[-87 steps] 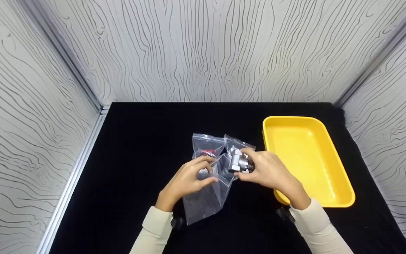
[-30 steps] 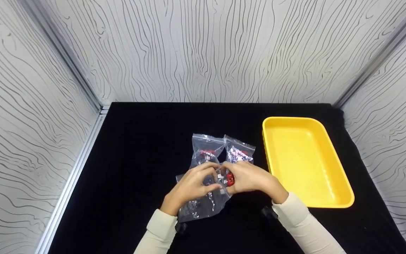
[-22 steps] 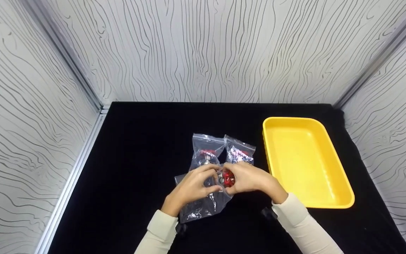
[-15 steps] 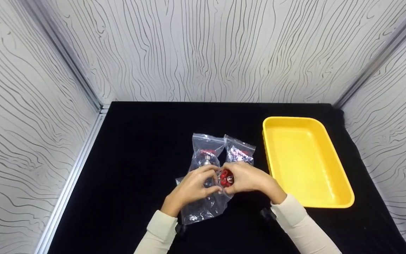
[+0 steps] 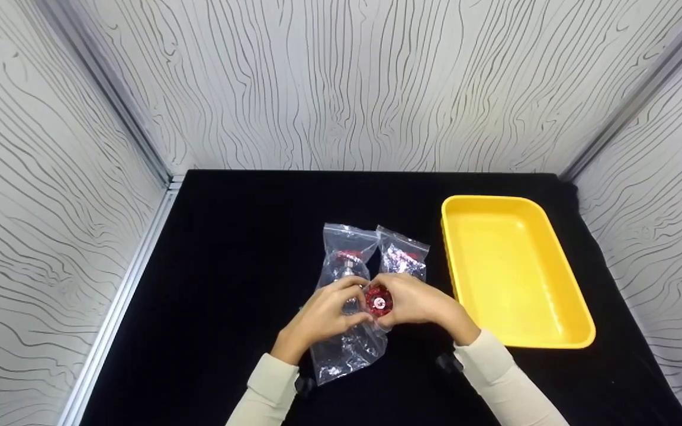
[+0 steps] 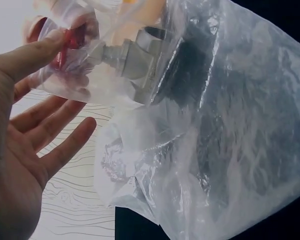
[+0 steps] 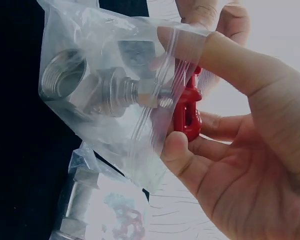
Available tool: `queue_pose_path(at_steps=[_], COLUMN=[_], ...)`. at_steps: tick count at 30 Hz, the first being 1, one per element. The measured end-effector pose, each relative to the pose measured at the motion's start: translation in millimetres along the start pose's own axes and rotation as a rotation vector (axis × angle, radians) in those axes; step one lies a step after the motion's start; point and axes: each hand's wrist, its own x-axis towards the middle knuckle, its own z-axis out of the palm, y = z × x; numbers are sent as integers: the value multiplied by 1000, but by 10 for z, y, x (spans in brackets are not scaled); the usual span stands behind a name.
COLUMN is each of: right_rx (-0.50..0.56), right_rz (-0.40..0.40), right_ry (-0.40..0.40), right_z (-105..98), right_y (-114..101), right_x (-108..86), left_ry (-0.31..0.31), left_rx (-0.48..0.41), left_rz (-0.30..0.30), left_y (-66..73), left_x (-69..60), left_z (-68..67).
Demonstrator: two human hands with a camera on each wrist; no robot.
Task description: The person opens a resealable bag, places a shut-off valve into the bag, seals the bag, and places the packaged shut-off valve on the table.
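My left hand [image 5: 326,310] pinches the open rim of a clear zip bag [image 6: 230,130], its thumb and fingers at the mouth. Inside hangs a metal gate valve [image 7: 90,92], body down in the bag, with its red handwheel [image 5: 379,302] at the opening. My right hand [image 5: 421,303] holds that handwheel by its edge, thumb on one side and fingers on the other. In the right wrist view, the zip strip crosses the valve's stem just below the handwheel. The bag's lower part sags towards me over the black cloth.
Behind the hands lie two more clear zip bags, the left one [image 5: 350,238] and right one [image 5: 403,254], each with a red-handled valve inside. To the right stands a yellow tray [image 5: 584,331]. Patterned walls [image 5: 341,89] enclose the black-covered table [image 5: 228,236].
The right hand has brought the valve leftwards from above the right bag into the held bag's mouth. The valve has tipped, its body sinking in and its handwheel turning face up.
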Motion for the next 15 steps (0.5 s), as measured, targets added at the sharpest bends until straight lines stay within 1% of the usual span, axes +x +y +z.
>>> queue_pose_path(at_steps=[5,9,12,15], right_rx=[11,26,39,43], right_rz=[-12,-17,-12,-3], right_ry=[7,11,11,19], right_z=[36,69,86,88], right_y=[18,24,25,25], right_x=[-21,-32,-35,-37], left_ry=[11,18,29,42], left_rx=[12,16,20,27], left_rz=[4,-5,-11,-6], left_y=[-3,-6,-10,-15], left_x=[-5,-6,-10,-13], left_z=[21,33,36,36])
